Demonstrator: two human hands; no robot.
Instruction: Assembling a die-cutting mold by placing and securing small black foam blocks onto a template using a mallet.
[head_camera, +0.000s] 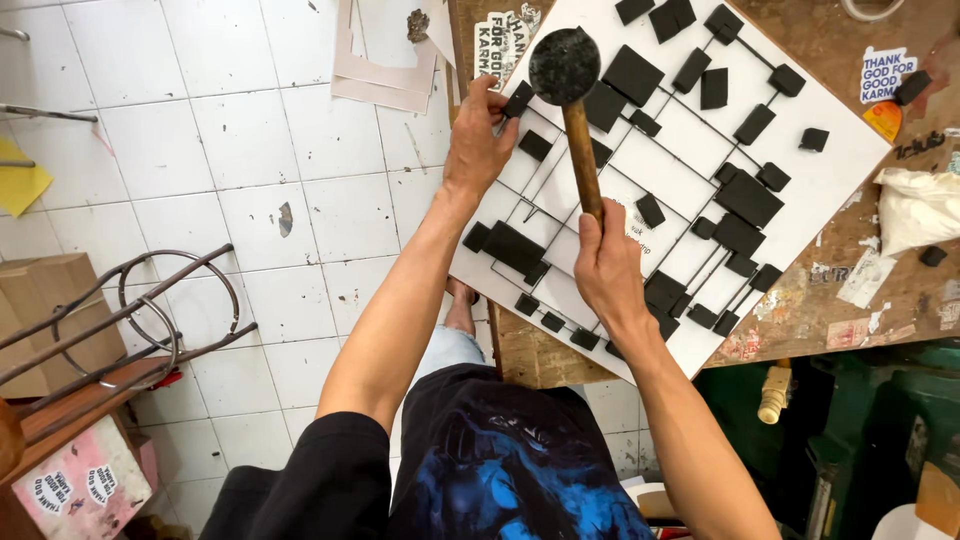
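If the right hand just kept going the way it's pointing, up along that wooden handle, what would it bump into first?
Probably the mallet's dark round head. The right hand grips the lower end of the wooden handle, which runs straight up to it, above the white board; the height is hard to judge.

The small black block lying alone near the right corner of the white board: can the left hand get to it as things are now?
Probably not right away. The left hand is pinching a black piece at the board's left edge, and the mallet held by the right hand stands between it and the small black block.

Surroundings: floor and bench margins

Bent metal-rod frame (140, 320) stands on white tiled floor (250, 180); pale cardboard sheets (385, 75) lie beside the wooden workbench's (850, 300) left edge; crumpled white plastic bag (915, 205) at its right edge.
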